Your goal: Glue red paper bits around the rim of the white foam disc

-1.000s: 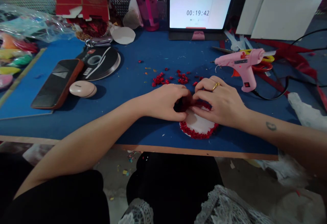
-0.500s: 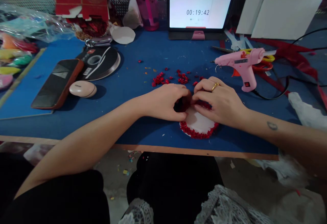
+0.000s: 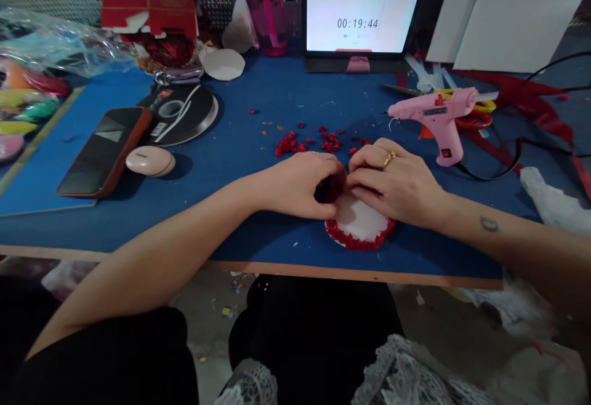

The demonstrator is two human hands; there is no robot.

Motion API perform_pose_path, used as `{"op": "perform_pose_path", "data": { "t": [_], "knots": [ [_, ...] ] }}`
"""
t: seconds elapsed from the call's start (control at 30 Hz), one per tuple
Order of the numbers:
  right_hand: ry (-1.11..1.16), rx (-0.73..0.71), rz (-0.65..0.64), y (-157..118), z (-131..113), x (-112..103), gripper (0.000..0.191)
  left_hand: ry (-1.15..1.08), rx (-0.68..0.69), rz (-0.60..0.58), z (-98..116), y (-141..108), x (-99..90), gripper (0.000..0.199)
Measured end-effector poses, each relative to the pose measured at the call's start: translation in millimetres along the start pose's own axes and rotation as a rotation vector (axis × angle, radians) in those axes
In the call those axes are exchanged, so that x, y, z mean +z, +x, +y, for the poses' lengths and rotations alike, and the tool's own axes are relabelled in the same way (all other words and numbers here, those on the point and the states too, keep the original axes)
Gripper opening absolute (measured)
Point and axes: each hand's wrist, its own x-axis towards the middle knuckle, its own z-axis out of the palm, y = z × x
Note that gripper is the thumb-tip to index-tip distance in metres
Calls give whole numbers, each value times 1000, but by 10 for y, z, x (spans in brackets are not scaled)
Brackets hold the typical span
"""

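Observation:
A white paper disc (image 3: pixel 357 220) edged with small red paper rosettes lies on the blue table (image 3: pixel 258 140) near its front edge. My left hand (image 3: pixel 300 184) rests on the disc's left rim with its fingers curled onto it. My right hand (image 3: pixel 398 184), with a gold ring, presses fingertips down on the disc's far rim, touching the left hand's fingers. What sits under the fingertips is hidden. Loose red paper bits (image 3: pixel 314 141) are scattered just behind both hands.
A pink glue gun (image 3: pixel 438 116) stands to the right, with its black cable (image 3: pixel 503 165), scissors and red ribbon behind it. A phone (image 3: pixel 104 149), a small white case (image 3: pixel 150 160) and a black ribbon spool (image 3: pixel 178 112) lie left. A tablet (image 3: pixel 360 8) showing a timer stands behind.
My right hand has crept slightly left and down onto the disc's rim. The left hand stays put. The tablet timer went from 00:19:42 to 00:19:44.

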Motion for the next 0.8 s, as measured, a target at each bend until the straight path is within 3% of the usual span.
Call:
{"op": "perform_pose_path", "data": {
  "t": [0.8],
  "knots": [
    [79,73,-49,-16,27,28,14,30,-9,14,6,1,9,17]
  ]
}}
